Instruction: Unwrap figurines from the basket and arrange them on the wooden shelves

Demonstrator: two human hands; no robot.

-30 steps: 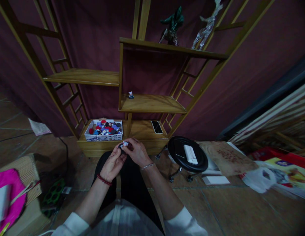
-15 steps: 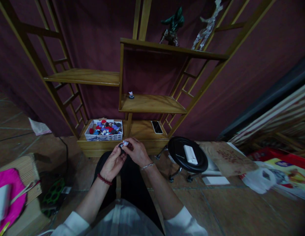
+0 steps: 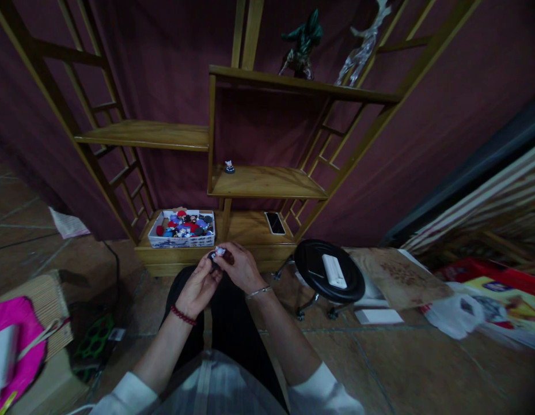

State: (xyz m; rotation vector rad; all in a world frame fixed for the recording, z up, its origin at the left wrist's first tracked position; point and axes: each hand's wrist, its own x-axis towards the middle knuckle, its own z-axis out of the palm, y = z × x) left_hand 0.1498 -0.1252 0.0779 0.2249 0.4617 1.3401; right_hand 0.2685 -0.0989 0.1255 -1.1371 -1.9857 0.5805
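Between both hands, above my lap, is a small figurine [image 3: 220, 252] with a whitish top and a dark base. My left hand [image 3: 200, 286] has its fingers closed around the dark base. The fingertips of my right hand [image 3: 241, 266] pinch the pale upper part. Fingers cover much of the figurine, so its details are hidden. Just beyond my hands, a white printed box [image 3: 181, 241] holds many small figurines in red, blue, purple and black. A similar small figurine with a dark round base [image 3: 230, 167] stands upright on the middle shelf [image 3: 267, 183].
The wooden shelf unit's left shelf [image 3: 146, 134] sits higher. A phone [image 3: 274, 223] lies on the low board. Two statues, one green [image 3: 308, 40] and one clear [image 3: 364, 49], stand above. A black wheeled stool [image 3: 308, 268] carries a white object [image 3: 334, 271]. Bags lie right, a cardboard box [image 3: 38, 369] left.
Almost nothing differs. The view has shifted very slightly, and both hands keep the same hold on the small figurine.
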